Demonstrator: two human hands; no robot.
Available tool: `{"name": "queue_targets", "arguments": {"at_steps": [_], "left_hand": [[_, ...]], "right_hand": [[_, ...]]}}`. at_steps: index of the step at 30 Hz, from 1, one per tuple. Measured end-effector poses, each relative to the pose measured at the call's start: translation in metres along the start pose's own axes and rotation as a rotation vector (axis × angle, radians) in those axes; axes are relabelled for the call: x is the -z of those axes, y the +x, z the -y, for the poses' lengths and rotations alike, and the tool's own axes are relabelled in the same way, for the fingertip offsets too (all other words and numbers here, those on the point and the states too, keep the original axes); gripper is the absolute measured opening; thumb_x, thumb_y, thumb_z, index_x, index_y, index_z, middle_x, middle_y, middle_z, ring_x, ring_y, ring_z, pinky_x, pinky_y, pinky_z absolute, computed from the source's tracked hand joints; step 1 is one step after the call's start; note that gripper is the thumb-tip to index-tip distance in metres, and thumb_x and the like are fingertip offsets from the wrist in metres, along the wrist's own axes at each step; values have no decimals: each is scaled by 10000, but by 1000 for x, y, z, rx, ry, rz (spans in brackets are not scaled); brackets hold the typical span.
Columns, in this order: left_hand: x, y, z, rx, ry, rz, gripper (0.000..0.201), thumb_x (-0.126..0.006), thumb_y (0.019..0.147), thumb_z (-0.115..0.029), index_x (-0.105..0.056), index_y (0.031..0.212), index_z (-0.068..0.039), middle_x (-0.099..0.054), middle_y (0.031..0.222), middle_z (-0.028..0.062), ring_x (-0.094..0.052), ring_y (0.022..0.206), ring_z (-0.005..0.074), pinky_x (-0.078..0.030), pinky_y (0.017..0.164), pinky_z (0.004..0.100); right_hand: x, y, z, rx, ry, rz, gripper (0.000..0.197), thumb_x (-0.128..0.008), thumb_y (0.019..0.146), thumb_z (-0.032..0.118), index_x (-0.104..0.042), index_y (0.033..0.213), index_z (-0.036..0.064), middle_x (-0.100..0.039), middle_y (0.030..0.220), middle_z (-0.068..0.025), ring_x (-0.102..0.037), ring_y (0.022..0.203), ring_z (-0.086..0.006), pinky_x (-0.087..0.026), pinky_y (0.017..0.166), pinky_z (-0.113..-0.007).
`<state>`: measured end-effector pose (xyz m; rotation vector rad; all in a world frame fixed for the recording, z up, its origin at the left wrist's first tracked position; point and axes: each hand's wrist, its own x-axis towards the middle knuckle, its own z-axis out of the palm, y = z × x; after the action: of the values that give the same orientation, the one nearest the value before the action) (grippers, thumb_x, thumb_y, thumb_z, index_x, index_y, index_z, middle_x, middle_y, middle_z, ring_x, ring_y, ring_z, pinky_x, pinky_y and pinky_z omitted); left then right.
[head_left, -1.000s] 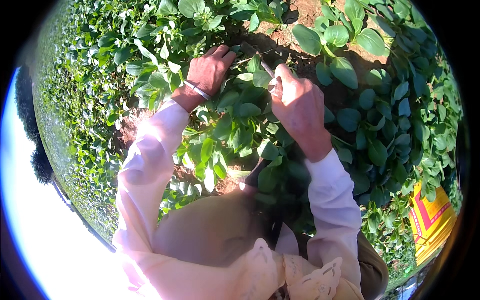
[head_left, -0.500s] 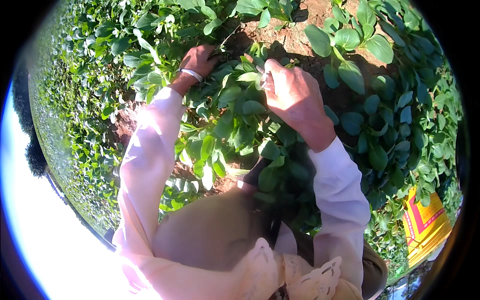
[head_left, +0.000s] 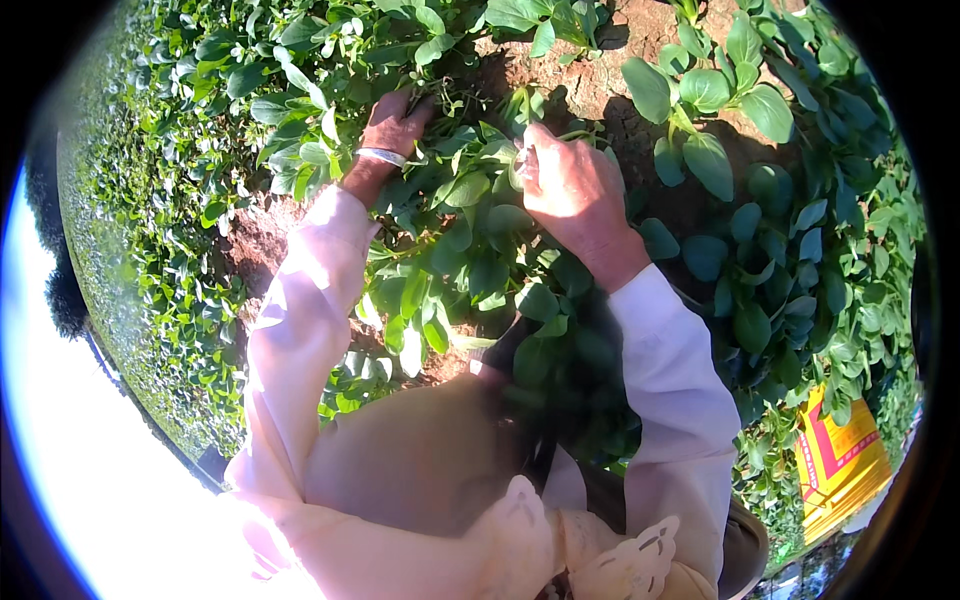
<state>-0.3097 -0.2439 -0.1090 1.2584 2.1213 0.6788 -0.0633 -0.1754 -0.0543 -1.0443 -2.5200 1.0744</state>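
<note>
Leafy green plants (head_left: pixel 465 250) with broad oval leaves grow between and below my hands. My left hand (head_left: pixel 393 128), with a white band at the wrist, reaches into the foliage at upper left. Its thumb and fingers are apart, the fingertips partly among leaves, beside a thin-stemmed weed (head_left: pixel 455 103). My right hand (head_left: pixel 578 190) is closed over the plants to the right of it. A small, shiny, whitish thing (head_left: pixel 521 162) shows at its curled fingers; glare and the fingers hide what it is.
Reddish-brown soil (head_left: pixel 640 35) shows between plants at the top. Larger single plants (head_left: pixel 705 95) stand to the right. A yellow and red box (head_left: pixel 842 455) sits among leaves at lower right. Dense low greenery (head_left: pixel 150 200) covers the left side. My knee (head_left: pixel 410 450) is close below.
My left hand has shifted slightly down and left, its thumb and fingers now spread apart near the weed. My right hand has moved a little left, still closed.
</note>
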Motion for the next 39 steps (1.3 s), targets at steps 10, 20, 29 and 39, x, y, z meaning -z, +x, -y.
{"name": "queue_targets", "arguments": {"at_steps": [10, 20, 29, 39], "left_hand": [[13, -53, 30, 68, -138, -316, 258, -584, 867, -206, -641, 1027, -12, -657, 814, 156, -605, 717, 253, -464, 714, 347], [19, -22, -16, -306, 233, -179, 229, -609, 777, -49, -623, 1001, -2, -635, 900, 154, -626, 767, 320, -494, 706, 358], [-2, 35, -10, 128, 872, 188, 224, -612, 762, -157, -677, 949, -52, -666, 951, 187, -650, 892, 351, -526, 742, 438], [11, 35, 29, 179, 455, 19, 388, -623, 772, -313, -631, 1018, -13, -592, 1053, 266, -547, 1028, 409, -440, 876, 429]], "right_hand": [[28, 5, 10, -36, 186, 4, 107, -602, 776, 101, -536, 846, 54, -619, 683, -152, -618, 673, -358, -477, 591, -464], [1, 24, 25, 0, -10, 79, 113, -628, 785, 149, -573, 837, 65, -638, 674, -136, -641, 657, -332, -509, 599, -437], [-23, 19, 28, -90, 53, 57, 135, -631, 786, 150, -548, 841, 59, -644, 691, -134, -650, 684, -321, -509, 604, -432], [-58, 30, 14, -86, 180, -72, 116, -608, 801, 145, -531, 849, 72, -633, 685, -124, -629, 684, -351, -496, 608, -461]]}}
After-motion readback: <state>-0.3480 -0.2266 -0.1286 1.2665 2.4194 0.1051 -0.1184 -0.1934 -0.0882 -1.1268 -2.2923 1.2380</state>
